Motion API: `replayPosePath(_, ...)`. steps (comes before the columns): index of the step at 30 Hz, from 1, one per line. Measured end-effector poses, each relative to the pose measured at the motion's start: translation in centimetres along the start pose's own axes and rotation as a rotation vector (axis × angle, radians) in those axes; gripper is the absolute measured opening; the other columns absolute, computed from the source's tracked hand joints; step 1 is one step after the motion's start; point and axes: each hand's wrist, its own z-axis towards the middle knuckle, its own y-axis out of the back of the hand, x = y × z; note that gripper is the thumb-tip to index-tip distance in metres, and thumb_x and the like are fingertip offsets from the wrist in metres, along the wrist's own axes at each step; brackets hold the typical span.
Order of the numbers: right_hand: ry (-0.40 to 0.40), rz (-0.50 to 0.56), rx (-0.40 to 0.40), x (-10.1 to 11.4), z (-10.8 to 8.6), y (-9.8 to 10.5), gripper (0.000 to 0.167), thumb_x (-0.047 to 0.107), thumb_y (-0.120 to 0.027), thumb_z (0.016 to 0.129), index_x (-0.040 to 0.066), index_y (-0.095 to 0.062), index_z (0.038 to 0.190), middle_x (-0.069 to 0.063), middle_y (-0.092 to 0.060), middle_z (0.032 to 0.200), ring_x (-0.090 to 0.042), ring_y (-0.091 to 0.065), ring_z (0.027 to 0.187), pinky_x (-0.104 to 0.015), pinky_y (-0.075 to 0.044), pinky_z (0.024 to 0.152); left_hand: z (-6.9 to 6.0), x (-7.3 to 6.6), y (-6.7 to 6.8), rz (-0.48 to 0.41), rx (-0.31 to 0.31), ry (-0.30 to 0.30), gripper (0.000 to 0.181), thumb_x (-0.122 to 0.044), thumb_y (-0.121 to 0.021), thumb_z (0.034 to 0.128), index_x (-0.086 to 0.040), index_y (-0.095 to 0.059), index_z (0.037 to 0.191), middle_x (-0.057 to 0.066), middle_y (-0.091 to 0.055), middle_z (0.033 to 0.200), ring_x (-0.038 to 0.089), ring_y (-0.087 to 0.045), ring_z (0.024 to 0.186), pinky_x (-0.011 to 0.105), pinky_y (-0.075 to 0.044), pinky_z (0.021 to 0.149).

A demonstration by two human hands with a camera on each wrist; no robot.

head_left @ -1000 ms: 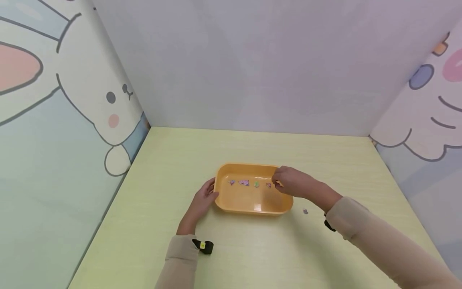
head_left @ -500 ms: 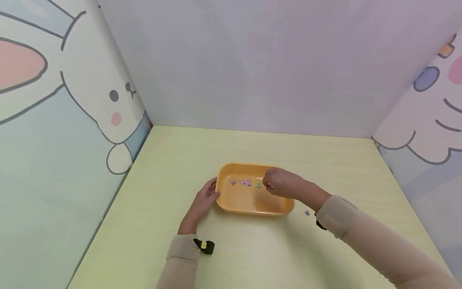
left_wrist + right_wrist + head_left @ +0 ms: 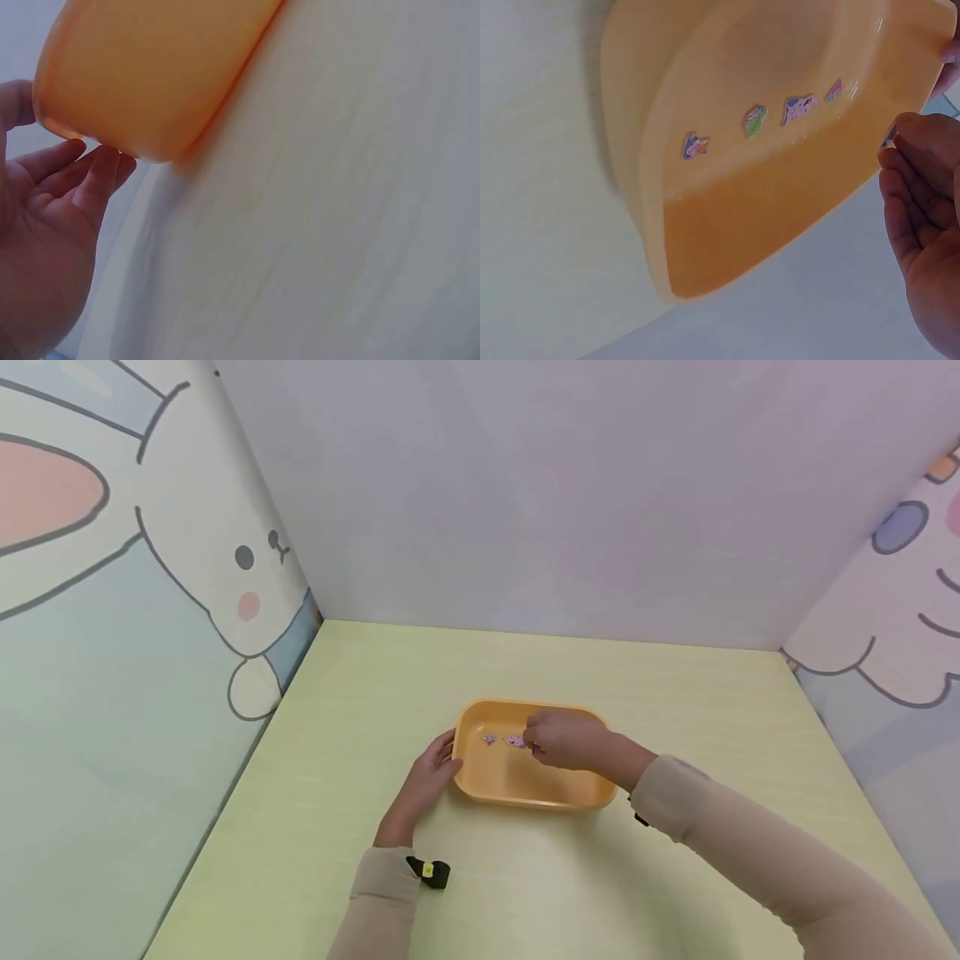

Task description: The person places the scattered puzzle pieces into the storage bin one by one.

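Observation:
An orange plastic tray (image 3: 495, 777) sits on the table. My left hand (image 3: 425, 781) holds its left end, thumb at the rim and fingers against the outer wall. Above the tray, my right hand (image 3: 570, 739) pinches a small flat colourful piece like a sticker (image 3: 889, 135) between thumb and fingertip. Several similar pieces lie in a row on the tray floor. Among them are a purple-orange one (image 3: 695, 145), a green one (image 3: 755, 120), a pink one (image 3: 799, 109) and a small one (image 3: 834, 90). From the head view, my right hand hides part of the row.
The pale yellow-green table (image 3: 375, 693) is bordered by a plain back wall (image 3: 525, 510) and side walls with cartoon drawings. A black strap with a yellow tag (image 3: 429, 870) is on my left wrist. My right sleeve (image 3: 735, 810) crosses the table's right side.
My right hand has moved left over the tray, from its right end to about the middle. The small piece on the table right of the tray is now behind the right arm.

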Motion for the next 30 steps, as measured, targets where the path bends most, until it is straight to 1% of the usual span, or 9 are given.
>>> replayPosePath(5,0.026,0.033,0.022,0.4,1.0,-0.5,0.022,0.000,-0.062,0.088,0.014,-0.058,0.071,0.007,-0.046,0.070,-0.009,-0.041,0.063,-0.020,-0.037,0.056,0.1,0.2,-0.1,0.003,-0.002,0.001,0.054,-0.008,-0.054,0.0981,-0.003,-0.037,0.149,0.017,-0.042,0.147,0.031,-0.042,0.133,0.042,-0.040,0.105)
replayPosePath(8,0.050,0.046,0.025,0.7,1.5,-0.7,0.022,-0.003,-0.061,0.087,0.013,-0.058,0.072,0.006,-0.047,0.071,-0.010,-0.042,0.064,-0.021,-0.038,0.057,0.2,0.3,-0.1,0.006,-0.001,0.008,0.054,-0.008,-0.055,0.0979,-0.004,-0.037,0.149,0.016,-0.042,0.148,0.031,-0.042,0.133,0.043,-0.039,0.106)
replayPosePath(12,0.050,0.033,0.045,0.8,2.1,-0.8,0.018,-0.003,-0.062,0.085,0.011,-0.059,0.073,0.005,-0.045,0.072,-0.011,-0.041,0.065,-0.022,-0.038,0.057,0.3,0.2,-0.1,0.005,0.003,0.016,0.055,-0.007,-0.055,0.0980,-0.003,-0.035,0.149,0.017,-0.039,0.149,0.032,-0.040,0.135,0.044,-0.037,0.107)
replayPosePath(14,0.053,0.026,0.056,0.9,2.5,-0.9,0.018,-0.002,-0.063,0.086,0.011,-0.060,0.074,0.005,-0.045,0.072,-0.011,-0.041,0.065,-0.022,-0.038,0.057,0.2,-0.1,0.0,0.012,0.009,0.019,0.055,-0.006,-0.054,0.0979,0.000,-0.034,0.149,0.019,-0.039,0.149,0.034,-0.039,0.135,0.045,-0.037,0.107)
replayPosePath(15,0.049,0.025,0.066,0.9,2.7,-0.9,0.017,-0.001,-0.063,0.086,0.010,-0.060,0.074,0.005,-0.045,0.072,-0.012,-0.042,0.065,-0.022,-0.039,0.057,0.0,-0.6,0.0,0.017,0.012,0.016,0.055,-0.005,-0.054,0.0978,0.002,-0.034,0.149,0.020,-0.039,0.149,0.035,-0.039,0.134,0.045,-0.037,0.107)
replayPosePath(21,0.089,0.022,0.057,0.8,4.0,-1.5,0.018,0.000,-0.064,0.088,0.009,-0.062,0.072,0.004,-0.048,0.071,-0.012,-0.045,0.064,-0.023,-0.042,0.058,-1.0,-3.5,0.2,0.043,0.030,0.010,0.053,-0.002,-0.052,0.0973,0.006,-0.034,0.147,0.023,-0.040,0.147,0.036,-0.041,0.133,0.043,-0.040,0.105)
replayPosePath(25,0.129,0.024,0.055,0.6,4.8,-2.1,0.019,0.000,-0.064,0.088,0.010,-0.060,0.071,0.004,-0.048,0.069,-0.013,-0.046,0.064,-0.023,-0.043,0.059,-1.2,-4.0,0.1,0.045,0.032,0.030,0.053,-0.004,-0.052,0.0980,0.005,-0.034,0.147,0.023,-0.040,0.147,0.036,-0.041,0.133,0.043,-0.040,0.105)
replayPosePath(30,0.200,-0.010,0.048,0.4,5.6,-3.2,0.019,-0.003,-0.065,0.082,0.011,-0.059,0.069,0.004,-0.047,0.069,-0.014,-0.047,0.064,-0.023,-0.043,0.059,-1.2,-4.0,0.0,0.046,0.032,0.044,0.054,-0.005,-0.052,0.0979,0.003,-0.034,0.148,0.021,-0.040,0.148,0.034,-0.041,0.134,0.043,-0.040,0.105)
